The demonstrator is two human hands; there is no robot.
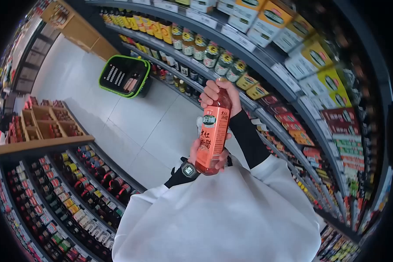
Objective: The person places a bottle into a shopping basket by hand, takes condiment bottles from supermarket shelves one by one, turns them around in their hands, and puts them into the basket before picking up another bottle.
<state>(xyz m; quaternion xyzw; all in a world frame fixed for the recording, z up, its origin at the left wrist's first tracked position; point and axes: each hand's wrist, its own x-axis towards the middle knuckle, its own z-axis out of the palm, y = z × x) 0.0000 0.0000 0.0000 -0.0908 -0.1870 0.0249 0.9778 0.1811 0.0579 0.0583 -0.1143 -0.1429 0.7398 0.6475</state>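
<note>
"Red, that bottle [214, 131] before your chest. How do your fingers have it?"

"Your right hand [233, 99] wraps the neck, pointing to twelve o'clock; your left hand [195, 150] cups the base. Both sets of fingers are curled firmly round it."

"And around you, taking the bottle as the clock's centre?"

"Just past your right hand, toward twelve and one, stand jars [212, 54] on the shelving [263, 59]. Yellow-fronted boxes [318, 85] sit at two. A green-rimmed black basket [137, 66], with some items inside, is at ten on the tiled floor [137, 115]; racked bottles [74, 179] line eight."

"What gets in your way?"

"Your right hand hides much of the neck, the bottle covers most of your left palm, and your white garment [218, 214] blocks six."
</note>
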